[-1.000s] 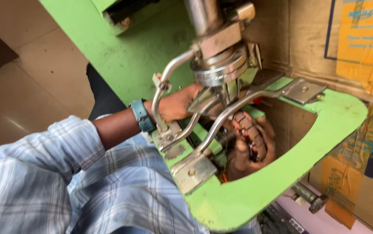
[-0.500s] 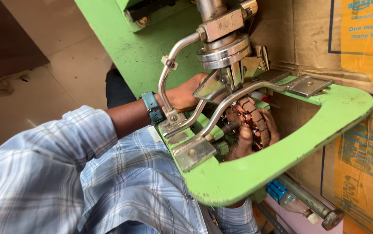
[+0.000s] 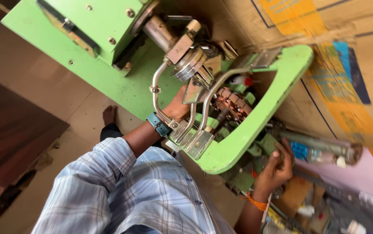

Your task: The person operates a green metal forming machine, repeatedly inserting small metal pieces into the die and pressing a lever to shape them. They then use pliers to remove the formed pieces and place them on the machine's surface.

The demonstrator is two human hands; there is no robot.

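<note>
A green winding machine (image 3: 108, 82) fills the upper view, with a green loop-shaped frame (image 3: 256, 130) around its head. Inside the loop sits a copper-wound core (image 3: 232, 104) behind two curved metal arms (image 3: 208, 108). My left hand (image 3: 177, 107), a blue band on its wrist, reaches in beside the core; a metal plate hides its fingers. Below the frame, my right hand (image 3: 276, 170), with an orange thread on the wrist, curls its fingers on the near end of a grey metal handle (image 3: 321, 147).
Flattened cardboard (image 3: 338, 56) with yellow and blue print stands behind the machine. Small bottles and parts (image 3: 321, 212) crowd the lower right corner. A bare foot (image 3: 108, 116) rests on the tan floor on the left, near a dark brown board (image 3: 13, 138).
My right hand has left the copper-wound core and dropped below the green frame to the grey handle. My left hand stays at the core. The view has tilted and pulled back.
</note>
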